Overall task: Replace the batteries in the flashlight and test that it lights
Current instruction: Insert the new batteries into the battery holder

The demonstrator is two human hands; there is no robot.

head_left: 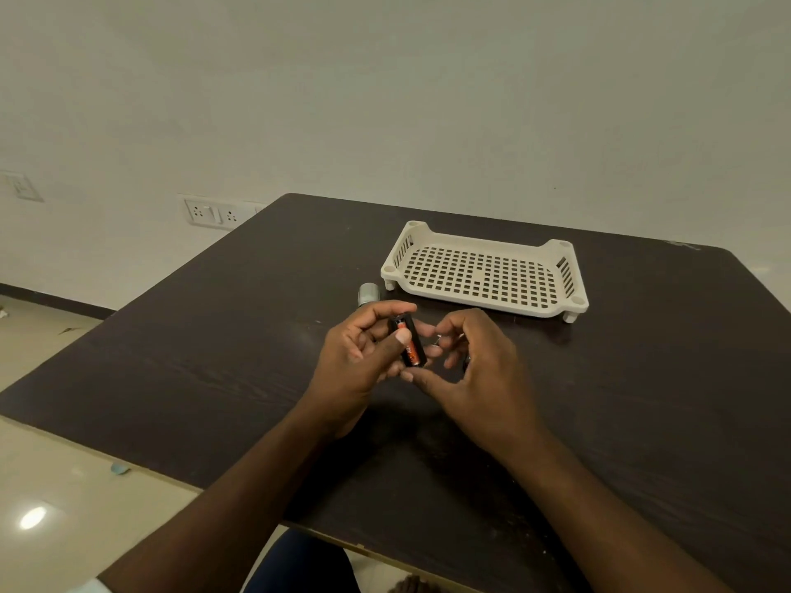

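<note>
My left hand (361, 357) grips a black battery holder (410, 342) with an orange battery showing in it, thumb pressed on its front. My right hand (479, 370) is curled right beside the holder, fingertips near its lower end; something small and dark shows at its palm edge, too hidden to name. The silver flashlight (368, 294) lies on the table just beyond my left hand, mostly hidden behind my fingers.
A cream perforated plastic tray (560, 310) stands on the dark wooden table (214, 361) at the back right. The table's left edge runs diagonally, with tiled floor below. Wall sockets (214, 214) sit on the wall at left.
</note>
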